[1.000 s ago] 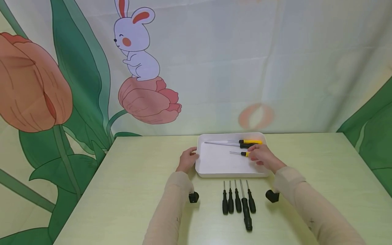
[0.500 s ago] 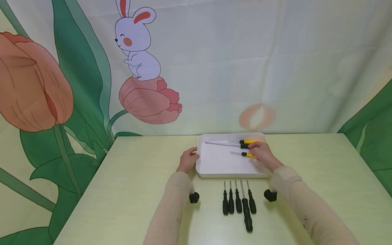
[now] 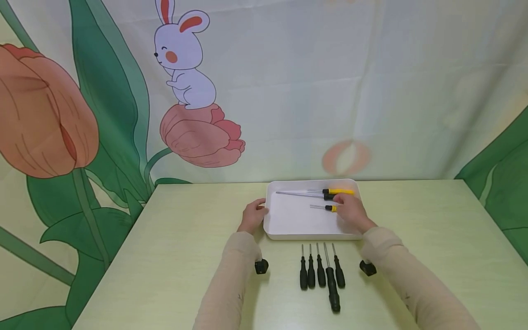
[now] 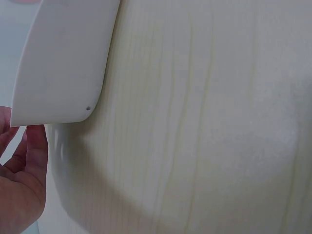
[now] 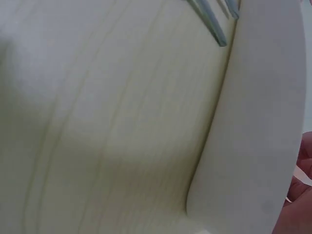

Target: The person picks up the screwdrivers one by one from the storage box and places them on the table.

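A white tray [image 3: 297, 222] stands near the table's far edge, with several screwdrivers lying in it. My left hand [image 3: 251, 216] holds the tray's left wall; in the left wrist view its fingertips [image 4: 36, 134] meet the rim. Inside the tray's right half, my right hand [image 3: 350, 211] has its fingertips on the handle of a long black-handled screwdriver [image 3: 328, 197]. Behind that lies a yellow-handled screwdriver [image 3: 340, 191]. A short yellow-and-black screwdriver [image 3: 328, 208] lies nearer, its handle end covered by the right hand. The tray wall hides most of the right hand in the right wrist view.
Several black-handled screwdrivers [image 3: 311, 272] lie side by side on the pale wooden table [image 3: 198, 256], tips toward the tray. One thicker screwdriver [image 3: 332, 293] among them reaches nearer to me. A printed curtain [image 3: 280, 91] hangs right behind the table's far edge.
My right hand has shifted slightly left in the tray, baring the far yellow handle; its fingertips have moved along the black handle. The screwdrivers and left hand have kept their places.
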A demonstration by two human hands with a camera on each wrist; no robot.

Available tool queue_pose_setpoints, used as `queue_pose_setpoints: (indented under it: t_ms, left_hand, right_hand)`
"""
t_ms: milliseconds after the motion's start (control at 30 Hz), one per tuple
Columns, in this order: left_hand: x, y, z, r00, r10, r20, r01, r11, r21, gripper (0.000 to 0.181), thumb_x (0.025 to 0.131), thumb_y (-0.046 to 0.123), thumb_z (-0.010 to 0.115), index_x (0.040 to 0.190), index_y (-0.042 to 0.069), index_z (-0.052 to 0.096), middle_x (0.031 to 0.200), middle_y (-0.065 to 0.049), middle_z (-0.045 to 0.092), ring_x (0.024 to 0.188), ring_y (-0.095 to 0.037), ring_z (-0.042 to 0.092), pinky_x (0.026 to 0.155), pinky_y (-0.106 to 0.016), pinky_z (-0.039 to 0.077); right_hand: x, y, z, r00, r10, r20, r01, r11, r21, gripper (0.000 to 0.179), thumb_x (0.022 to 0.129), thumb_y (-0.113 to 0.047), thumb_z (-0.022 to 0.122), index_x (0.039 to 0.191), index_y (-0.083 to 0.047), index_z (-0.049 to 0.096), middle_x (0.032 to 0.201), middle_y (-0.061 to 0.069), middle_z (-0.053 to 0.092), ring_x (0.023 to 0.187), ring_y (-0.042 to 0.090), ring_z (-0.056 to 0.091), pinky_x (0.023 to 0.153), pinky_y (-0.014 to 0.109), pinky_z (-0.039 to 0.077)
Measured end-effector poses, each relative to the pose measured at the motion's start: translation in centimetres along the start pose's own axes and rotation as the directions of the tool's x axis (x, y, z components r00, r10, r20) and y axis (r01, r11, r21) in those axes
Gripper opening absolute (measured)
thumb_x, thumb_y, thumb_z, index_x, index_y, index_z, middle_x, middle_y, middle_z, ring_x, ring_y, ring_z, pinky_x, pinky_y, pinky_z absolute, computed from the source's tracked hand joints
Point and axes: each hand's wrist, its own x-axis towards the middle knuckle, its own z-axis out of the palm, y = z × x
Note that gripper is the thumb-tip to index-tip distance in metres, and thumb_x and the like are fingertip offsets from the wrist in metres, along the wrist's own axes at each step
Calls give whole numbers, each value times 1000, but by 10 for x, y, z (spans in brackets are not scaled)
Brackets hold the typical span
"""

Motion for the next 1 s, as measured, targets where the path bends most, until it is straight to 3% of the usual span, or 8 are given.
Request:
queue_pose_setpoints:
  t_ms: [200, 500, 733, 1000]
  left_hand:
    - [-1, 1, 0, 1000, -12, -1, 12, 1000, -6, 36, 84, 10, 52, 120, 6, 54, 107, -18, 59, 98, -27, 56, 81, -34, 48]
    - [-2, 3, -1, 1000, -20, 5, 21, 1000, -6, 36, 85, 10, 52, 121, 6, 53, 109, -17, 58, 99, -26, 55, 81, -33, 48]
    - [-2, 2, -1, 999, -32, 4, 32, 999, -3, 37, 85, 11, 52, 121, 7, 53, 110, -17, 58, 101, -26, 55, 83, -34, 47]
    - [0, 1, -1, 1000, -27, 9, 27, 1000, 3, 37, 85, 11, 52, 122, 7, 53, 109, -17, 58, 100, -26, 55, 82, -34, 47]
  right_hand:
    - [-2, 4, 4, 999, -46, 9, 46, 993, -110, 35, 78, 2, 47, 113, 1, 55, 117, 19, 56, 110, 33, 49, 92, 46, 40]
    - [-9, 1, 7, 990, -142, -17, 131, 946, -298, 33, 77, -1, 53, 110, -3, 59, 104, 16, 61, 97, 33, 55, 86, 45, 42]
    - [-9, 3, 12, 989, -145, -17, 128, 917, -378, 34, 79, -5, 55, 112, -8, 60, 106, 15, 59, 98, 33, 53, 87, 47, 41]
    - [-7, 4, 16, 987, -158, -6, 134, 857, -498, 32, 81, -9, 56, 112, -11, 60, 104, 14, 60, 96, 33, 53, 83, 49, 40]
